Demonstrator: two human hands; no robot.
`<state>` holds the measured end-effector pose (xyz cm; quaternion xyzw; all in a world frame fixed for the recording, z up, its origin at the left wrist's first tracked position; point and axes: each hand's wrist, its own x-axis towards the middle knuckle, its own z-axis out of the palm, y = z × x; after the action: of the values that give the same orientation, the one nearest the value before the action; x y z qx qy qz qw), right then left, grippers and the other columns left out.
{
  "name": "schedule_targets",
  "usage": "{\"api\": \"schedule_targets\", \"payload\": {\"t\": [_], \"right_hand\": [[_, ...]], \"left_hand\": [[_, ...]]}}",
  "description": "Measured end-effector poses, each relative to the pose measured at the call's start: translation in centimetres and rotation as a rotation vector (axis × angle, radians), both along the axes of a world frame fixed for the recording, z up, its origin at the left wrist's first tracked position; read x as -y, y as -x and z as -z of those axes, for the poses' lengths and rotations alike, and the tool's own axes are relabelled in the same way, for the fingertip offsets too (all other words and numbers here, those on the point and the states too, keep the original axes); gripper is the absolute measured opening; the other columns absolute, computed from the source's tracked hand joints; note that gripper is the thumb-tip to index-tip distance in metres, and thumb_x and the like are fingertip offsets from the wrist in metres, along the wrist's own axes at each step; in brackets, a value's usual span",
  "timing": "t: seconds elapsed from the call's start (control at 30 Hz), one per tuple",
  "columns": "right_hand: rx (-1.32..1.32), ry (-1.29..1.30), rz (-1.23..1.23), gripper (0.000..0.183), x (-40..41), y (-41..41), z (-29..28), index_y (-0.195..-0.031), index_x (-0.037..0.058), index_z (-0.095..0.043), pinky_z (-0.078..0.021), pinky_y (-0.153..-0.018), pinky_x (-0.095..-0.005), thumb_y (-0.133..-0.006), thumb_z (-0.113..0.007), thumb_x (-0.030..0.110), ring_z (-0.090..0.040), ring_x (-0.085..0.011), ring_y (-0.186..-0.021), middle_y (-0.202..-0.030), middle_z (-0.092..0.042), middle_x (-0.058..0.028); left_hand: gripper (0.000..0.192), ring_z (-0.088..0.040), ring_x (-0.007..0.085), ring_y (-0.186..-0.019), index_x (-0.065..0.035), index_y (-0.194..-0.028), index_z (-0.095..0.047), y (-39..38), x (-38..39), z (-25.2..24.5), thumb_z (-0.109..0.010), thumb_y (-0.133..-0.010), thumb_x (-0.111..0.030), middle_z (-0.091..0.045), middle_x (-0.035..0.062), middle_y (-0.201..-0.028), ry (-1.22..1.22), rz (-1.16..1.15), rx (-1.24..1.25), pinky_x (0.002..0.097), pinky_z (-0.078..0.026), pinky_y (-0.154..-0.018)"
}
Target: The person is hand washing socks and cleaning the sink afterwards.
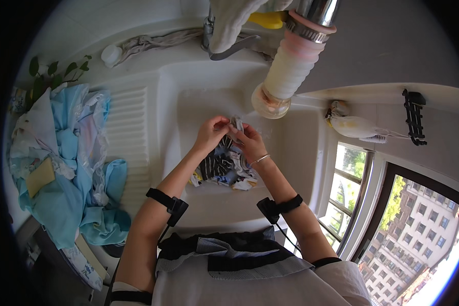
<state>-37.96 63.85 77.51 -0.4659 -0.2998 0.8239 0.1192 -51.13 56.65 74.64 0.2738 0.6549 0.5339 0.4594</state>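
Over the basin of a white laundry sink point(202, 214), both hands pinch one small greyish cloth piece point(236, 123). My left hand point(210, 134) grips its left side between thumb and fingertips. From the right, my right hand point(253, 143) holds the same cloth, thumb in front. What kind of garment it is, I cannot tell. Below the hands a heap of wet-looking clothes point(218, 162) lies on the basin floor, with black-and-white striped fabric and patterned light pieces. The hands hide the upper part of the heap.
A ribbed faucet hose point(290, 65) hangs above the basin's right side, near my right hand. Behind it are a lever tap point(233, 48) and a yellow handle point(267, 20). Blue and white laundry point(72, 153) covers part of the ribbed washboard point(128, 126). Windows point(346, 176) stand at right.
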Motion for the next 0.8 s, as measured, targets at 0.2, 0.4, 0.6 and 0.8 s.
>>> {"api": "schedule_targets", "payload": {"t": [0.2, 0.4, 0.6, 0.8], "right_hand": [[0.238, -0.082, 0.083, 0.020, -0.6, -0.8, 0.9, -0.098, 0.0093, -0.054, -0.0456, -0.069, -0.0278, -0.084, -0.057, 0.024, -0.057, -0.0122, -0.081, -0.092, -0.059, -0.0017], [-0.201, 0.156, 0.188, 0.023, -1.3, -1.3, 0.8, -0.103, 0.0101, -0.054, -0.0408, -0.083, -0.0338, -0.088, -0.049, 0.026, -0.053, -0.0173, -0.096, -0.100, -0.058, -0.0049], [-0.437, 0.375, 0.216, 0.027, -0.7, 0.2, -2.2, -0.103, 0.0118, -0.051, -0.0350, -0.088, -0.0364, -0.087, -0.048, 0.033, -0.048, -0.0175, -0.101, -0.104, -0.055, -0.0029], [-0.436, 0.234, 0.342, 0.025, -1.4, -0.3, -0.4, -0.102, 0.0134, -0.051, -0.0351, -0.087, -0.0351, -0.087, -0.048, 0.033, -0.048, -0.0169, -0.101, -0.106, -0.054, -0.0015]], "left_hand": [[0.021, -0.055, 0.0125, -0.087, -0.0049, -0.099, -0.053, 0.5, 0.4, -1.6, -0.052, -0.087, -0.022, -0.057, 0.0017, -0.092, 0.046, -0.130, 0.533, 0.0278, -0.044, -0.080], [0.016, -0.055, 0.0095, -0.082, -0.0095, -0.100, -0.050, 0.4, 0.4, -1.5, -0.047, -0.090, -0.022, -0.056, -0.0007, -0.092, 0.020, -0.195, 0.812, 0.0252, -0.045, -0.074], [0.015, -0.052, 0.0073, -0.075, -0.0067, -0.097, -0.052, 0.1, -0.1, -1.2, -0.047, -0.089, -0.018, -0.054, -0.0013, -0.082, -0.007, -0.093, 0.454, 0.0213, -0.042, -0.066], [0.019, -0.052, 0.0086, -0.066, -0.0016, -0.093, -0.053, 1.1, -0.1, -3.1, -0.060, -0.080, -0.013, -0.053, 0.0009, -0.075, 0.036, 0.120, -0.076, 0.0224, -0.042, -0.061]]}}
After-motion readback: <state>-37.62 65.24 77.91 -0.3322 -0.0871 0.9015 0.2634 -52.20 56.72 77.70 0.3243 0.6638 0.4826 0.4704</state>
